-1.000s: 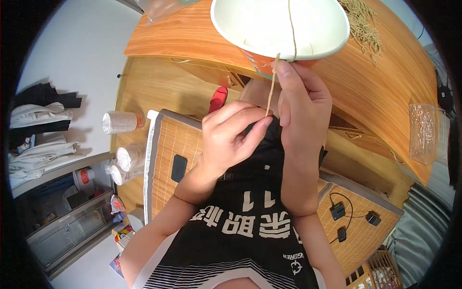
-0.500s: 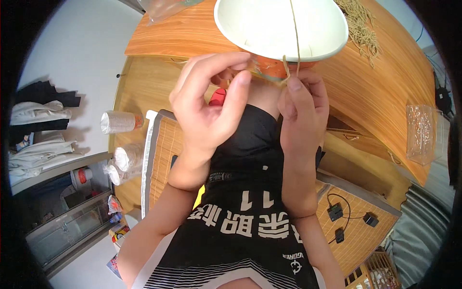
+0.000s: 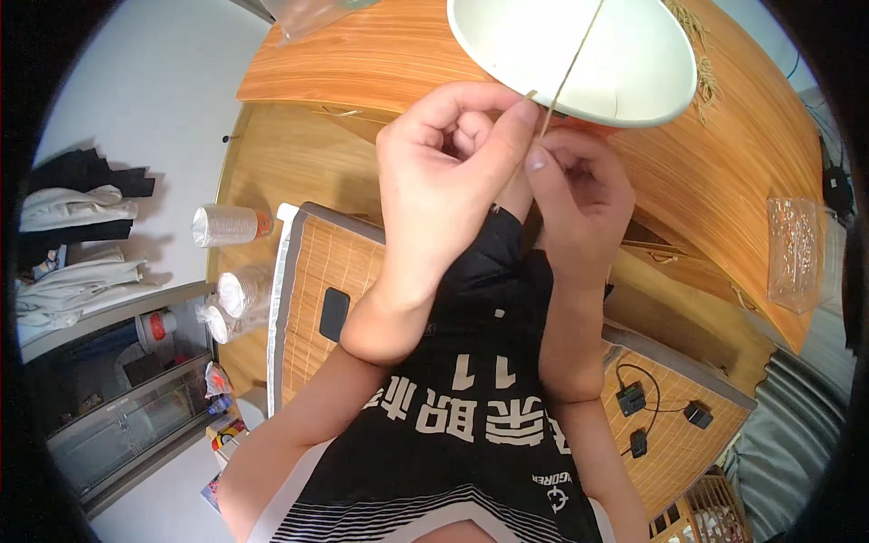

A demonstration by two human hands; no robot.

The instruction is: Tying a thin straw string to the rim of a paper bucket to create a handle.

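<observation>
Thin tan twine (image 3: 568, 74) runs down across a large white bowl (image 3: 634, 63) with an orange outside. My left hand (image 3: 444, 154) pinches a short end of the twine between thumb and forefinger, in front of the bowl's near rim. Just right of it and slightly lower, my right hand (image 3: 584, 195) is closed with thumb and forefinger on the long strand. The hands nearly touch. Beyond the bowl's right side lies a loose heap of twine (image 3: 706, 86), partly hidden by the bowl.
The bowl is over the curved wooden table (image 3: 362, 68). A clear plastic box (image 3: 795, 253) sits at the table's right end. Left of my legs are stacked cups (image 3: 231, 226), a bamboo mat (image 3: 308, 281) and a black phone (image 3: 335, 312). Black adapters (image 3: 631, 398) with cables lie on the right mat.
My left hand has moved right, close to my right hand, and now pinches the twine end. The bowl has shifted right in view, covering more of the twine heap.
</observation>
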